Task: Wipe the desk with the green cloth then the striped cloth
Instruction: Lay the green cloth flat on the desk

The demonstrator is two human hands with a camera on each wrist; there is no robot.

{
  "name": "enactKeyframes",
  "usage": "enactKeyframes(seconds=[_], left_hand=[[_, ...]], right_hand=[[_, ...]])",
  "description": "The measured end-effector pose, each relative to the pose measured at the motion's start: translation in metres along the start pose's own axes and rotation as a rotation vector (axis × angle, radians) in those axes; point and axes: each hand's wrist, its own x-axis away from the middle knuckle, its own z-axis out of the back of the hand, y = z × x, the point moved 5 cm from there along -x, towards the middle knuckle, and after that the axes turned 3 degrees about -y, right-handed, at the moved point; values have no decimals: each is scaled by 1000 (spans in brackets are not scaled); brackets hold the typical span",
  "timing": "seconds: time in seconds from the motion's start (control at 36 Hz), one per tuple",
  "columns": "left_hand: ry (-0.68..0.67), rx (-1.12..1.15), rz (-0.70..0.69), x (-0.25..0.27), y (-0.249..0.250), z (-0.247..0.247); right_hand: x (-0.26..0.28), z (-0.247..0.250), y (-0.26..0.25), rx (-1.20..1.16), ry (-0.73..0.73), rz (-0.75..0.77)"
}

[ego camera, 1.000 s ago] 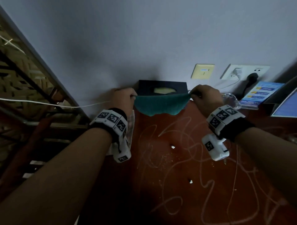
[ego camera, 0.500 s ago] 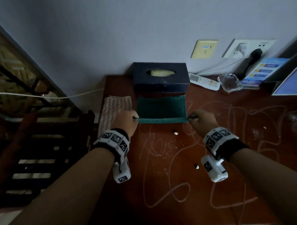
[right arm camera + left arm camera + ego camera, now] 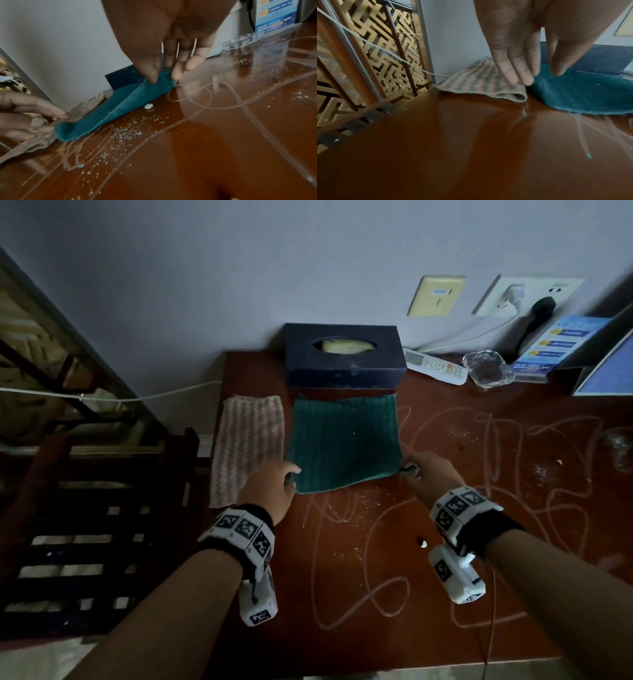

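Note:
The green cloth (image 3: 344,443) lies spread on the red-brown desk (image 3: 342,628), just in front of a dark tissue box. My left hand (image 3: 274,484) pinches its near left corner, thumb on top (image 3: 558,70). My right hand (image 3: 428,474) pinches the near right corner between thumb and fingers (image 3: 152,77), lifting that edge of the green cloth (image 3: 120,108) a little. The folded striped cloth (image 3: 248,446) lies flat beside the green one, along the desk's left edge, also visible as the striped cloth (image 3: 481,82) next to my left fingers.
The dark tissue box (image 3: 344,354), a white remote (image 3: 435,366), a glass dish (image 3: 486,368) and a blue leaflet stand (image 3: 548,344) line the wall. Chalk scribbles (image 3: 394,542) and white crumbs (image 3: 123,132) cover the desk. A lattice screen (image 3: 368,54) stands to the left.
The green cloth was held up in front of the tissue box; both hands brought it down and drew its near edge toward me, so it now lies spread out.

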Motion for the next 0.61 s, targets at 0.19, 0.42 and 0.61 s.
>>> enactKeyframes(seconds=[0.19, 0.42, 0.61], left_hand=[[-77, -135, 122, 35, -33, -9], [-146, -389, 197, 52, -49, -29], [-355, -463, 214, 51, -61, -46]], right_hand=[[-2, -2, -7, 129, 35, -10], [-37, -16, -55, 152, 55, -4], [-66, -64, -74, 250, -179, -30]])
